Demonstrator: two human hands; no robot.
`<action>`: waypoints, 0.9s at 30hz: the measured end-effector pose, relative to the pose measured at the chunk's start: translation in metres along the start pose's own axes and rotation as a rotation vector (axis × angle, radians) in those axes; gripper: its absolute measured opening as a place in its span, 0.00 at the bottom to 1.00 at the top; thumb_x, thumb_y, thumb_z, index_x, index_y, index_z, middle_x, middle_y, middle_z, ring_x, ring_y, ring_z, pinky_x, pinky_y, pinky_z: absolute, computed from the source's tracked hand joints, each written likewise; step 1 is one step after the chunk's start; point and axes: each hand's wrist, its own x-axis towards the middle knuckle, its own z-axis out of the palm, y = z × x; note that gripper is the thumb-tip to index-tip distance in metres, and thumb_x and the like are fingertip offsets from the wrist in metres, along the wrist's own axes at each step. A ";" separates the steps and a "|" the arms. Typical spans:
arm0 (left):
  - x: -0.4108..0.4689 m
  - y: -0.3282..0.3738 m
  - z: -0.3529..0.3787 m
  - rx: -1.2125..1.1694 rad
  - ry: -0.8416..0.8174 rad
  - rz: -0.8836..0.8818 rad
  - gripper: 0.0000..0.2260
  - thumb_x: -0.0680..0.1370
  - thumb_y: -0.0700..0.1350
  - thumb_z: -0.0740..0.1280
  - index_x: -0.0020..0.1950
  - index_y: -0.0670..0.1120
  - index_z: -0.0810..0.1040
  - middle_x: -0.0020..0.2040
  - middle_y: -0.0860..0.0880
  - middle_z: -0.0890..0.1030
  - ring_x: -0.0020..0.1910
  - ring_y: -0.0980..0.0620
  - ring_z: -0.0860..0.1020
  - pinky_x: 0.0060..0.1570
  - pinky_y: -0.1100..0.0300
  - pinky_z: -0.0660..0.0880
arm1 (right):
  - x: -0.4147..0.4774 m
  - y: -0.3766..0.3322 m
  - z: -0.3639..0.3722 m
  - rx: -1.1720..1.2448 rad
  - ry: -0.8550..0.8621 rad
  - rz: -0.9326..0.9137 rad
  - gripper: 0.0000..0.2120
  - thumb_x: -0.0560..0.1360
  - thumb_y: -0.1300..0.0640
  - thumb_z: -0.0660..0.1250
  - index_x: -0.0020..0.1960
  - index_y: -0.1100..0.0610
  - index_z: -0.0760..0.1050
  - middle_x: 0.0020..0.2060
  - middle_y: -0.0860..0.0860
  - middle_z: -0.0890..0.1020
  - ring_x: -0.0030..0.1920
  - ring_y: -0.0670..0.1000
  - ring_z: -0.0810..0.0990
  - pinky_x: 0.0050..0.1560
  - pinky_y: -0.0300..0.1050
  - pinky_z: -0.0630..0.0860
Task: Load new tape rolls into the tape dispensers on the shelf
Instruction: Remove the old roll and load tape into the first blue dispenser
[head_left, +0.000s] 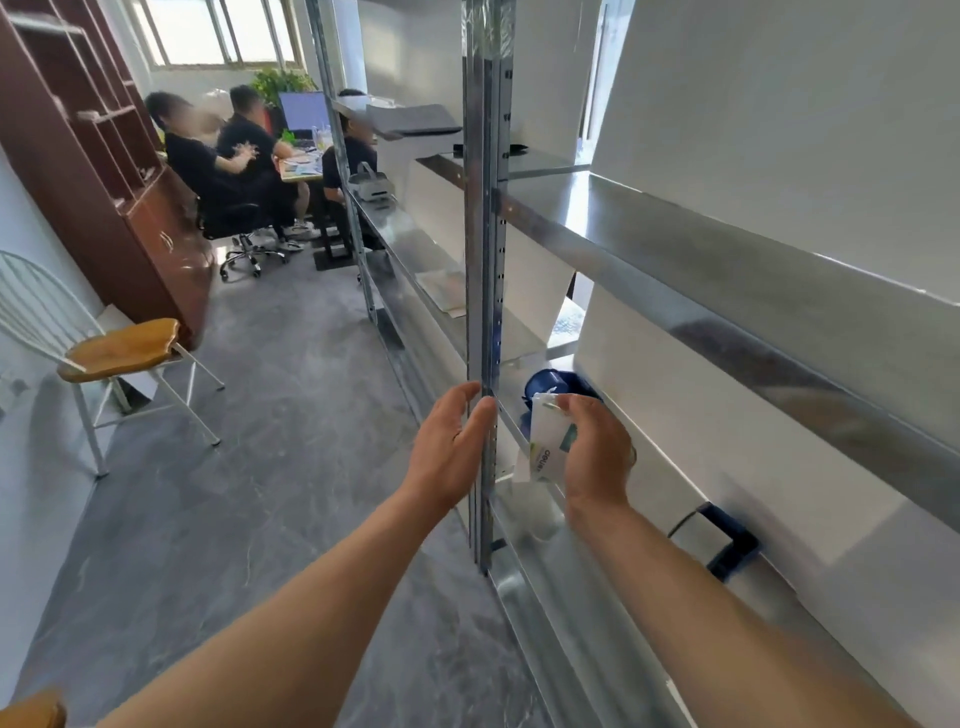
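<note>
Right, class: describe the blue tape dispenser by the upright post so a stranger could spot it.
Follow the steel shelving's perforated upright post down to the lower shelf. The tape dispenser sits just right of it, behind the white packet in the right hand. It is rounded, unlike the blockier dark blue object farther right.

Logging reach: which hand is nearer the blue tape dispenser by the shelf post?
Right. Right hand, gripping a white packet, is at the blue tape dispenser; left hand is left of the shelf post.
</note>
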 end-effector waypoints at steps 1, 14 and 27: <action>0.011 -0.003 0.001 -0.005 -0.010 0.003 0.25 0.79 0.59 0.57 0.73 0.48 0.68 0.70 0.49 0.73 0.68 0.52 0.71 0.69 0.47 0.68 | 0.009 0.003 0.004 -0.018 0.013 -0.009 0.13 0.77 0.56 0.64 0.35 0.51 0.81 0.29 0.43 0.81 0.37 0.47 0.79 0.41 0.44 0.75; 0.183 -0.060 -0.001 -0.066 -0.264 0.071 0.21 0.82 0.56 0.57 0.72 0.49 0.69 0.66 0.50 0.75 0.63 0.53 0.73 0.58 0.59 0.69 | 0.114 0.034 0.082 0.034 0.369 -0.005 0.14 0.78 0.48 0.61 0.42 0.53 0.81 0.43 0.53 0.82 0.43 0.57 0.81 0.34 0.43 0.79; 0.278 -0.076 0.032 -0.098 -0.571 0.105 0.19 0.83 0.56 0.56 0.72 0.51 0.68 0.68 0.50 0.74 0.62 0.56 0.71 0.58 0.59 0.66 | 0.175 0.068 0.099 -0.004 0.670 -0.018 0.15 0.76 0.45 0.60 0.37 0.45 0.82 0.43 0.53 0.84 0.45 0.57 0.82 0.45 0.53 0.77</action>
